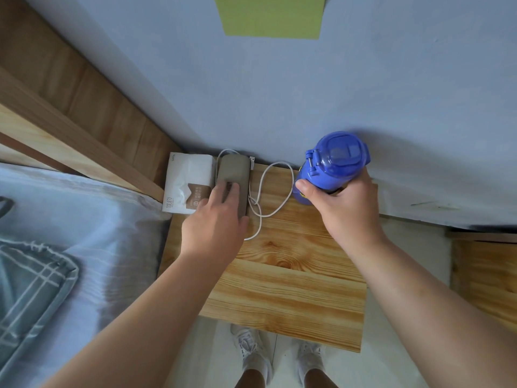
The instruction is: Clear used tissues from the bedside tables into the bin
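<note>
A wooden bedside table [282, 275] stands against the blue wall. At its back left lies a white tissue pack [187, 177], with a grey-brown case [234, 170] right beside it. My left hand [215, 219] rests on the near end of that case, fingers fairly straight, thumb along its right edge. My right hand [344, 208] grips a blue bottle [330, 166] with a flip lid, held upright at the table's back right by the wall. I see no loose used tissue and no bin in this view.
A white cable [268, 197] loops across the table's back between the case and the bottle. The bed [84, 233] with a blue sheet and plaid cover lies to the left, behind it a wooden headboard [70, 107]. Another wooden surface [486, 275] is at right.
</note>
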Available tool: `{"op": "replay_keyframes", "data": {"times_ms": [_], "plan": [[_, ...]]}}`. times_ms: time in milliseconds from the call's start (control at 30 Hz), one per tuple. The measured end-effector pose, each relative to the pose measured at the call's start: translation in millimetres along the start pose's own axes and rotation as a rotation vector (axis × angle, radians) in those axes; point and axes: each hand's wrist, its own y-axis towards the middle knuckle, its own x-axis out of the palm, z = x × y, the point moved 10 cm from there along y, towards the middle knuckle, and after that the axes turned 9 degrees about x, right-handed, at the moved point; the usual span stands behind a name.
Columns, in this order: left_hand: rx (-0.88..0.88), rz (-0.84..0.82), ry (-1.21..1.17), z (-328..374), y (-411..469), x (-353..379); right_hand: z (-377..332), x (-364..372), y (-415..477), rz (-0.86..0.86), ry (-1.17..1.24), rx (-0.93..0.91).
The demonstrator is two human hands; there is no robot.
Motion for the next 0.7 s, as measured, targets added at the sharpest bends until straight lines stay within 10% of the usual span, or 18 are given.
{"op": "replay_keyframes", "data": {"times_ms": [700], "plan": [[0.013, -0.058, -0.134, -1, -12, 1, 11, 0, -2, -0.001, -0.001, 0.019]]}}
